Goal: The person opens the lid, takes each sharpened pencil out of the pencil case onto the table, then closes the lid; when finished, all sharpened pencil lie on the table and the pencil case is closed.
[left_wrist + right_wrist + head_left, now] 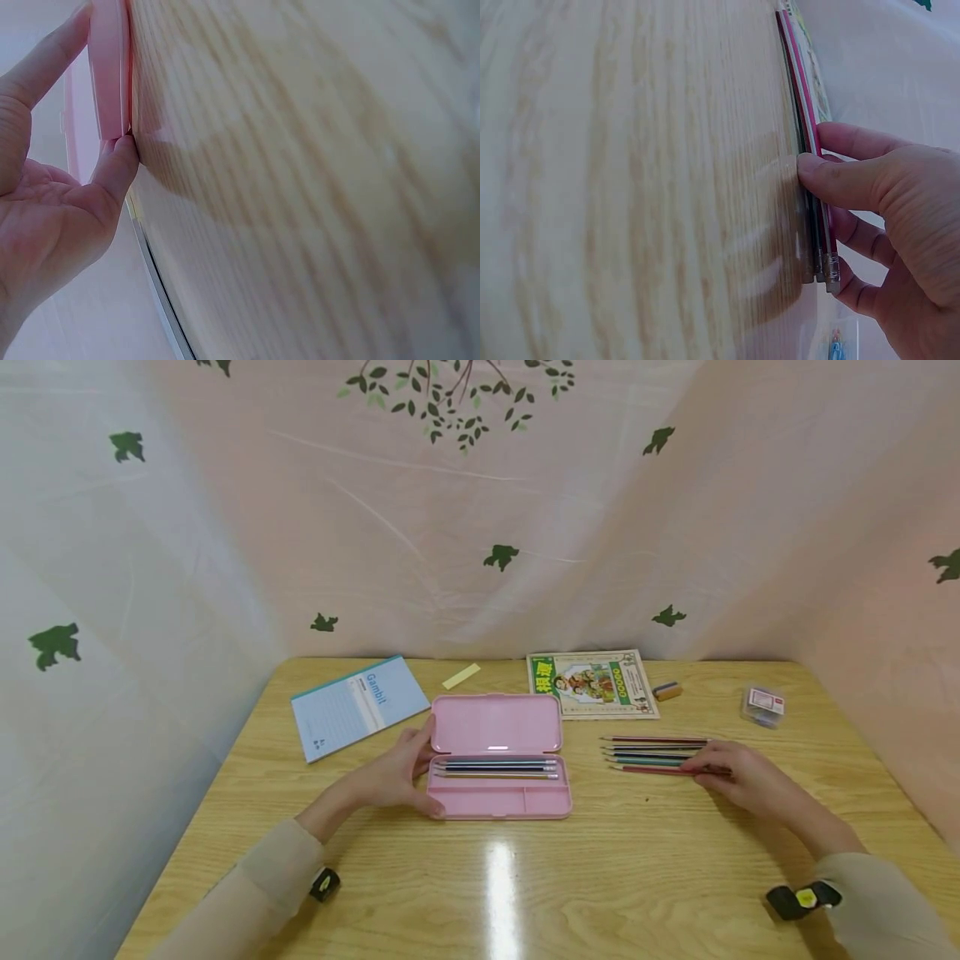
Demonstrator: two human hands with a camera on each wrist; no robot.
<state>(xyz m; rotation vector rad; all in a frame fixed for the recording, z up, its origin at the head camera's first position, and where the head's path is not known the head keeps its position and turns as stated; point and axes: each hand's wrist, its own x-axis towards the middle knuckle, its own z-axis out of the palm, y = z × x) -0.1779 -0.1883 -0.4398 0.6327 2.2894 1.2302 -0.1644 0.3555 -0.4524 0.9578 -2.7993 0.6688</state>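
Left hand (393,774) gripping an open pink plastic case (480,800), the right hand (742,777) pinches slim multicoloured pencils (648,762), apparently gathering them for a snug lift.

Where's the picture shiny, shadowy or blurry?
Head view: a white glare streak shines on the table below the pencil case; left wrist view: a darker patch shows on the table, and the wood grain looks pale and soft; right wrist view: darkness, shadow or reflection, lies beside the pencils in the right hand.
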